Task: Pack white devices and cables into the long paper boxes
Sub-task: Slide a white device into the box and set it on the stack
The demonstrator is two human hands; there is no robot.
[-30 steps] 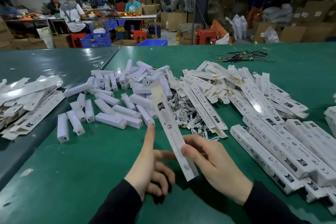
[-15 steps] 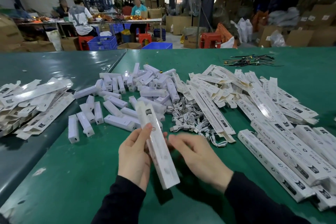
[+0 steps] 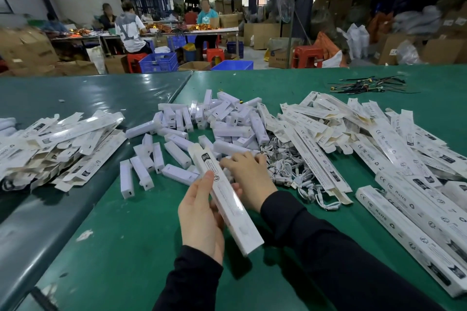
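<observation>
Fingers [image 3: 202,184] of my left hand [image 3: 201,214] wrap the long box [image 3: 225,197] at centre frame, right hand [image 3: 249,174] curling onto a white device [image 3: 231,148] just above, which could slip and scatter the pile.

Table [image 3: 126,247] before me: flat boxes [image 3: 58,144] heaped at my left; devices [image 3: 202,124] piled centre, behind my hands; cables [image 3: 295,169] just right of them; long boxes [image 3: 417,184] spread right; cable ties [image 3: 366,84] far right, behind
</observation>
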